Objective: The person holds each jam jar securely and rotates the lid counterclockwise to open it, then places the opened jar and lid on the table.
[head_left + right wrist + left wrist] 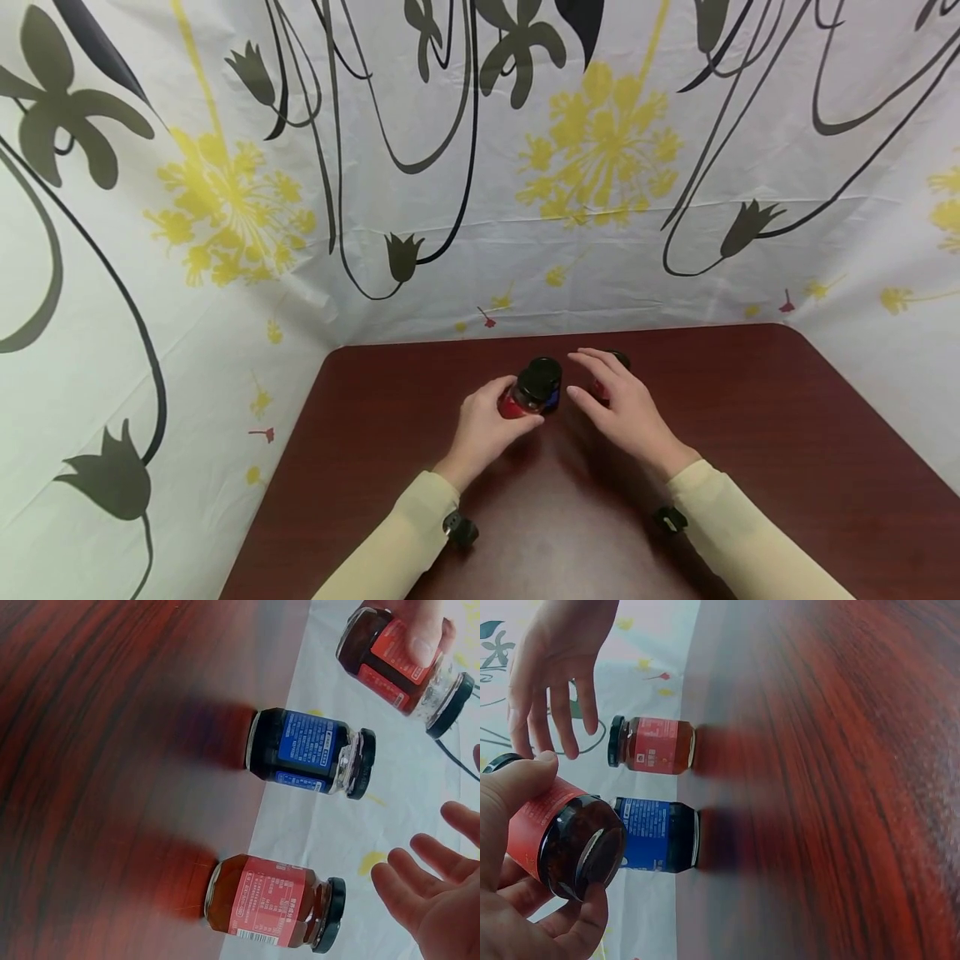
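My left hand (482, 427) grips a glass jar with a red label (391, 664) and a black lid, raised off the table and tilted. Just behind it in the head view, a dark jar with a blue label (306, 742) stands upright on the table, mostly hidden there. A third jar, with a pink label (271, 901) and amber contents, stands to the right. My right hand (628, 410) hovers beside that jar, fingers spread and holding nothing, and covers most of it from the head camera.
The reddish-brown wooden table (390, 383) has rounded far corners. A white cloth with flower prints (450, 292) hangs behind it and along both sides. Each wrist wears a small dark camera.
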Motion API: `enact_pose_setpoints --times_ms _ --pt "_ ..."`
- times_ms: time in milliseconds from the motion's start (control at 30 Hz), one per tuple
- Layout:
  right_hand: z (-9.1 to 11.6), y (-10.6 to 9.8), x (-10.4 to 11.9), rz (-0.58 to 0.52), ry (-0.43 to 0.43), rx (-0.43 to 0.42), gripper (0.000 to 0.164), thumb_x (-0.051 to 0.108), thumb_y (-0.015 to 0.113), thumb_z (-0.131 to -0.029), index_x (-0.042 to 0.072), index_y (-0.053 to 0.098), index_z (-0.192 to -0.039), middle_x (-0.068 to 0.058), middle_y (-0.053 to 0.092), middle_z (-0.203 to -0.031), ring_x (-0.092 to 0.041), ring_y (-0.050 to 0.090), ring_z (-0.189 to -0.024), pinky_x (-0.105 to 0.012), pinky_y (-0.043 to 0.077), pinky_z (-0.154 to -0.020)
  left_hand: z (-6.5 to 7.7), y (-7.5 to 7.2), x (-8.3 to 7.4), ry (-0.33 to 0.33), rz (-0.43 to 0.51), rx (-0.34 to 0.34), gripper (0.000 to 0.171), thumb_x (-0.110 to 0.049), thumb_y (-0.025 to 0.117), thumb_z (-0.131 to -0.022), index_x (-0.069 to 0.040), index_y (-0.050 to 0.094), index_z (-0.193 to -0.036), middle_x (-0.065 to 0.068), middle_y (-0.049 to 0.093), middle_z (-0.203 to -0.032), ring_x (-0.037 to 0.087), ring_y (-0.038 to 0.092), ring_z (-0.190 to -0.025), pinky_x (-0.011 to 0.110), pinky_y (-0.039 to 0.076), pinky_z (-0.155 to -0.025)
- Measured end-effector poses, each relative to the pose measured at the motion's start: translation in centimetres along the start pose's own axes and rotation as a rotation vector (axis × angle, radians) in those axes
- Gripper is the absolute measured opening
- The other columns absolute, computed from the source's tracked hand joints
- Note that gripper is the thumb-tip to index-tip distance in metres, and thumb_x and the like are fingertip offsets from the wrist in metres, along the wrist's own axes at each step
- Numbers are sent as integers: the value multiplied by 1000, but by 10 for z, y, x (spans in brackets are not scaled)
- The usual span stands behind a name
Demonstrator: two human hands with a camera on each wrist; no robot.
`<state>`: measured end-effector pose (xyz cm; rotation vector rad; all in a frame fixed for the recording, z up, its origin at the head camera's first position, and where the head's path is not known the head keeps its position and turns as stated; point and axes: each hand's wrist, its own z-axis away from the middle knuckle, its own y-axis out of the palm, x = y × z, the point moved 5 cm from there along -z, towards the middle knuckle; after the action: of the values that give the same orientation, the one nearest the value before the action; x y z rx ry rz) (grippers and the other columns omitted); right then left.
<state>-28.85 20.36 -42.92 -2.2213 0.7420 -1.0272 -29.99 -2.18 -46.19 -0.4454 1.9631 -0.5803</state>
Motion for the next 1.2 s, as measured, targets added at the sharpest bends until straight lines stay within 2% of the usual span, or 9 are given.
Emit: enact_pose_setpoints --times_ms 133,367,667,867,1033,1200 --pt "0 1 0 -27 -1 12 51 42 64 -98 34 49 -147 7 45 -149 -10 55 -105 -42 49 -84 0 2 -3 5 6 5 64 -45 88 -75 -21 64 -129 -8 67 -117 10 62 -103 33 55 -84" --pt "0 2 3 -94 -14 42 50 41 64 -98 36 49 -146 10 43 -151 -13 49 -128 -48 52 -87 0 5 -4 7 0 21 65 -45 88 -76 -21 63 -131 -8 66 -118 10 62 -104 32 55 -85" --pt "0 3 4 -142 -12 72 51 41 66 -98 35 50 -146 8 42 -151 -16 51 -128 -51 53 -90 1 8 -5 11 0 23 62 -42 89 -76 -22 64 -129 -8 66 -117 10 61 -102 32 55 -84" --pt "1 6 4 -137 -10 84 51 43 66 -97 37 51 -145 8 41 -152 -12 47 -130 -50 51 -93 1 9 -6 12 -12 26 61 -41 89 -75 -23 65 -128 -10 66 -114 9 61 -101 32 54 -84" --pt "2 8 5 -118 -32 89 52 43 68 -96 28 55 -144 2 43 -152 -17 42 -138 -53 44 -101 2 9 -7 33 -8 17 59 -40 89 -75 -23 66 -127 -10 66 -114 8 61 -100 31 54 -83" --pt "2 10 6 -123 -46 92 53 44 70 -94 22 58 -141 7 42 -152 -16 40 -139 -53 42 -104 2 9 -10 39 -12 27 59 -41 88 -77 -23 65 -127 -10 66 -114 8 61 -100 31 54 -83"
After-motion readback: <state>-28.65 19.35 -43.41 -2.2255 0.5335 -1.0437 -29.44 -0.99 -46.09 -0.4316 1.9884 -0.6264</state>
